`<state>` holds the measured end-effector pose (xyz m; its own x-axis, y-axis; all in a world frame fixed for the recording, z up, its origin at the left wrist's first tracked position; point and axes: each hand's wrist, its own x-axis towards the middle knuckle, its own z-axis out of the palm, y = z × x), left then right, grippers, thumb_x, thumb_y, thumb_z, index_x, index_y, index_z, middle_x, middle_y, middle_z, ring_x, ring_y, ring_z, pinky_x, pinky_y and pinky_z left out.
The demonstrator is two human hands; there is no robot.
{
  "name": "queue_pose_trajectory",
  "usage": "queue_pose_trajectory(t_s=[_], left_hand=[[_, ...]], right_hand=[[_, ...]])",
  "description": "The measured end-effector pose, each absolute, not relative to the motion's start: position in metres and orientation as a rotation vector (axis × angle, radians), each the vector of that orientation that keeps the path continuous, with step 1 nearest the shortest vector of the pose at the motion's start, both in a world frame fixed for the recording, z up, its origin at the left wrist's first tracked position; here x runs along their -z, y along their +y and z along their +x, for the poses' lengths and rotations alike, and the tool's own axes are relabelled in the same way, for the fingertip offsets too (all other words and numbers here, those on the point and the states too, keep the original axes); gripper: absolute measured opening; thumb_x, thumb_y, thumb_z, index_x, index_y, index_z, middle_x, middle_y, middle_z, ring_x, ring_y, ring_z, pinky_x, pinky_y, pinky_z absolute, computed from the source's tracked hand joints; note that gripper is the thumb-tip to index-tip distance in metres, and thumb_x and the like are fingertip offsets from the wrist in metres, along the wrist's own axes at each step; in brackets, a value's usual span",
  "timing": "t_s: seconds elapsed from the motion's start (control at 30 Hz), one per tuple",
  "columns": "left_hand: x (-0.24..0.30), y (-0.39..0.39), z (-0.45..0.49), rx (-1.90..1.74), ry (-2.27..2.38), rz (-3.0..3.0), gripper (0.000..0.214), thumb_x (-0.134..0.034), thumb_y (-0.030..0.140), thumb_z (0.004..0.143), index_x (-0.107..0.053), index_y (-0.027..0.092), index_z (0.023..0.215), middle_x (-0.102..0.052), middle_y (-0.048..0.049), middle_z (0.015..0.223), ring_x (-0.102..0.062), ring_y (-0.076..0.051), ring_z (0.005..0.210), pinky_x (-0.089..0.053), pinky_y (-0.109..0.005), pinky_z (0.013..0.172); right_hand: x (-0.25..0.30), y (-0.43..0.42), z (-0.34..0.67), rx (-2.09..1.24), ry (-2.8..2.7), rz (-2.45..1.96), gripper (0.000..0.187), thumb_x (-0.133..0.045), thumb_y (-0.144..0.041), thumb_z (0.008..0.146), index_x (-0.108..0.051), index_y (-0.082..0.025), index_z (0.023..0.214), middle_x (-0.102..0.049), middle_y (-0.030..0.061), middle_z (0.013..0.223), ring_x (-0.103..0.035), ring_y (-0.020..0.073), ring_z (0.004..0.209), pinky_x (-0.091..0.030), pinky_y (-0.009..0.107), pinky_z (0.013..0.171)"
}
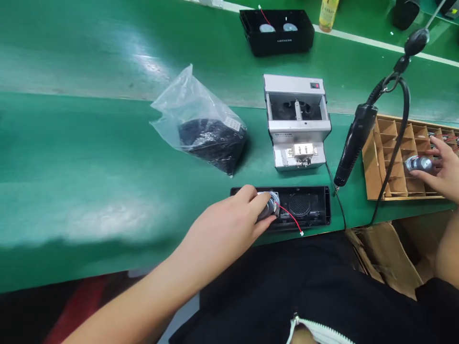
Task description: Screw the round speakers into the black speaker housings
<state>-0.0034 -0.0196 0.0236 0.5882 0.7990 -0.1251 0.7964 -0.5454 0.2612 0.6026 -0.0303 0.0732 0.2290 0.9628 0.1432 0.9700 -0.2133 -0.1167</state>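
A long black speaker housing [311, 210] lies at the near edge of the green table. My left hand [229, 222] is closed on a small round speaker driver [269, 206] at the housing's left end; a red wire [290, 217] trails from the driver toward me. My right hand [442, 169] reaches into a cardboard divider tray [390, 157] at the right and grips another metal speaker driver [418, 164].
A grey screw feeder machine [297, 122] stands behind the housing. An electric screwdriver [355, 141] hangs on its cable beside the tray. A clear plastic bag of dark parts [204, 129] lies left. A second black housing [276, 31] and a bottle [328, 14] are far back.
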Motion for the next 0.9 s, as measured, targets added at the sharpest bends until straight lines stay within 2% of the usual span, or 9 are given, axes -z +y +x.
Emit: queue_pose_trajectory(t_s=[0.13,0.23,0.3,0.33,0.43,0.5,0.63,0.77,0.9], left_hand=[[-0.022,-0.010,0.008,0.137,1.177,2.551,0.017,-0.081,0.033,0.115,-0.088,0.021,0.124,-0.078,-0.0113,0.111,-0.085,-0.033,0.085,-0.064,-0.040,0.071],[-0.022,-0.004,0.013,0.171,1.144,2.548,0.017,-0.085,0.030,0.114,-0.089,0.020,0.128,-0.079,-0.0119,0.113,-0.086,-0.035,0.088,-0.063,-0.041,0.073],[-0.019,-0.002,0.012,0.144,1.105,2.544,0.024,-0.088,0.031,0.114,-0.089,0.021,0.135,-0.081,-0.0128,0.117,-0.088,-0.036,0.092,-0.066,-0.041,0.077],[-0.016,-0.001,0.009,0.119,1.084,2.539,0.028,-0.089,0.033,0.114,-0.089,0.021,0.139,-0.082,-0.0136,0.120,-0.088,-0.036,0.094,-0.067,-0.042,0.078],[-0.005,-0.002,-0.003,0.003,0.998,2.505,0.038,-0.084,0.037,0.118,-0.085,0.023,0.153,-0.085,-0.0162,0.131,-0.089,-0.037,0.099,-0.070,-0.043,0.081],[0.002,-0.006,-0.011,-0.108,0.937,2.478,0.037,-0.071,0.032,0.122,-0.083,0.026,0.156,-0.086,-0.0163,0.141,-0.089,-0.035,0.102,-0.071,-0.043,0.082],[0.004,-0.013,-0.019,-0.343,0.903,2.479,0.046,-0.050,0.015,0.121,-0.086,0.027,0.147,-0.088,-0.0150,0.144,-0.087,-0.035,0.115,-0.072,-0.046,0.097],[-0.002,-0.006,-0.020,-0.416,0.819,2.555,0.037,-0.056,0.015,0.120,-0.090,0.025,0.128,-0.092,-0.0132,0.132,-0.081,-0.034,0.109,-0.068,-0.047,0.097],[-0.005,0.001,-0.023,-0.516,0.746,2.692,0.034,-0.056,0.012,0.122,-0.087,0.021,0.131,-0.093,-0.0124,0.127,-0.079,-0.031,0.103,-0.062,-0.046,0.087]], right_hand=[[-0.064,-0.040,0.599,0.120,-1.668,-2.152,0.083,-0.097,-0.068,0.093,-0.081,-0.026,0.162,-0.097,0.0241,0.125,-0.096,0.0380,0.101,-0.079,0.059,0.100],[-0.078,-0.060,0.567,0.410,-1.488,-1.930,0.099,-0.078,-0.107,0.087,-0.088,-0.025,0.142,-0.093,0.0315,0.124,-0.097,0.0501,0.107,-0.080,0.069,0.088],[-0.092,-0.082,0.520,0.550,-1.482,-1.689,0.102,-0.071,-0.115,0.086,-0.088,-0.034,0.146,-0.092,0.0268,0.119,-0.096,0.0504,0.104,-0.078,0.069,0.078],[-0.097,-0.092,0.490,0.518,-1.601,-1.462,0.092,-0.078,-0.110,0.087,-0.091,-0.040,0.145,-0.091,0.0231,0.107,-0.095,0.0492,0.092,-0.076,0.069,0.071],[-0.091,-0.100,0.391,0.071,-2.104,-1.389,0.057,-0.093,-0.076,0.102,-0.085,-0.057,0.155,-0.099,0.0093,0.128,-0.099,0.0387,0.105,-0.083,0.060,0.079],[-0.072,-0.085,0.338,-0.111,-2.310,-1.257,0.046,-0.095,-0.056,0.109,-0.086,-0.042,0.152,-0.100,0.0102,0.135,-0.099,0.0337,0.111,-0.085,0.051,0.085],[-0.045,-0.052,0.300,-0.250,-2.483,-1.203,0.025,-0.082,-0.045,0.121,-0.088,-0.032,0.141,-0.099,0.0117,0.139,-0.097,0.0302,0.115,-0.084,0.047,0.095],[-0.060,-0.054,0.305,-0.277,-2.607,-1.217,0.021,-0.074,-0.028,0.123,-0.087,-0.028,0.140,-0.097,0.0157,0.144,-0.094,0.0291,0.112,-0.079,0.045,0.089],[-0.078,-0.055,0.300,-0.273,-2.820,-1.296,0.028,-0.072,-0.015,0.122,-0.085,-0.022,0.145,-0.094,0.0181,0.147,-0.090,0.0275,0.117,-0.078,0.041,0.093]])
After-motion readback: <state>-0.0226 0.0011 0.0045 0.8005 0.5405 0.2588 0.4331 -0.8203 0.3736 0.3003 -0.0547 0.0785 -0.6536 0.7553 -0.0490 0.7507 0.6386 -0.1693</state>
